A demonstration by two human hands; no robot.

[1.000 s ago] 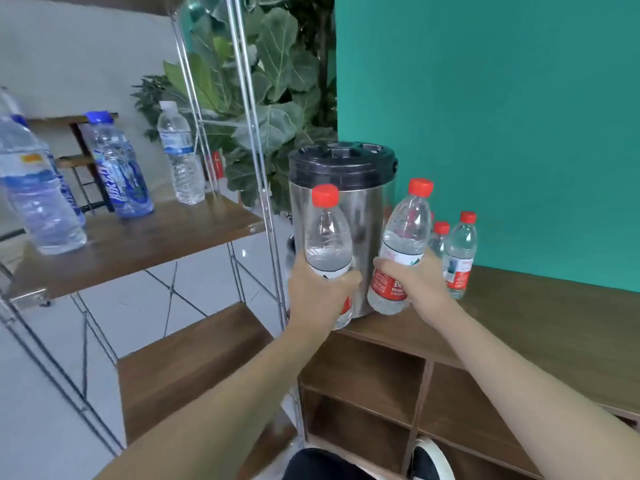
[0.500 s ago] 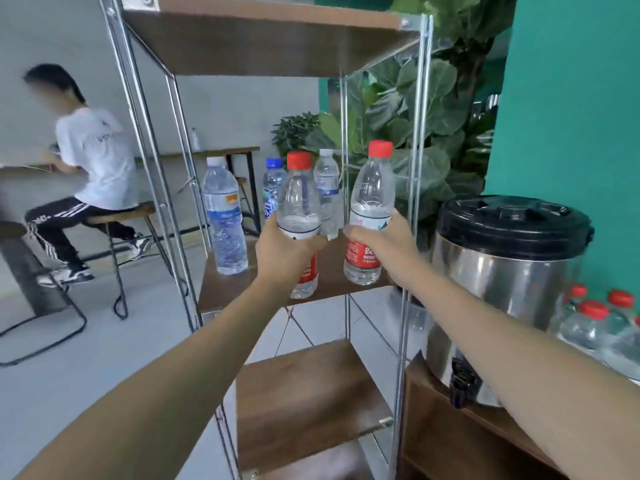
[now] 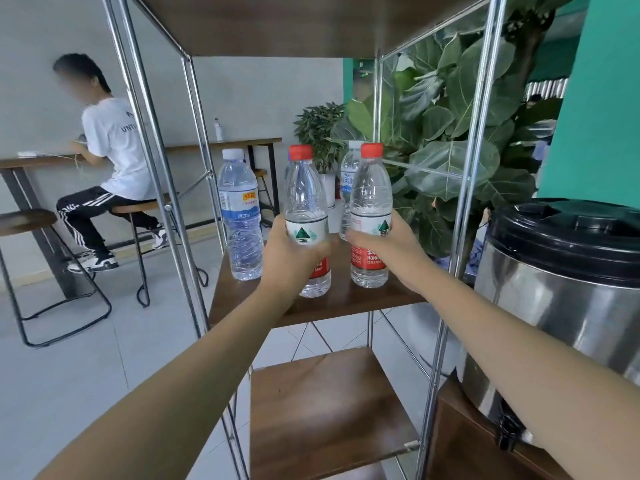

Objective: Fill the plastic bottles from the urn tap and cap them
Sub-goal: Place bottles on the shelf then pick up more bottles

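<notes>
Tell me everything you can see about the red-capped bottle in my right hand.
The right-hand bottle is clear ribbed plastic with a red screw cap on and a white, green and red label. It stands upright over the wooden shelf, beside the left-hand bottle; whether its base touches the wood is unclear. The right hand wraps its label.

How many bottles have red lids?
2. One red-capped bottle is in the left hand; the other red-capped bottle is in the right hand, both over the wooden shelf. More could be hidden behind them.
</notes>
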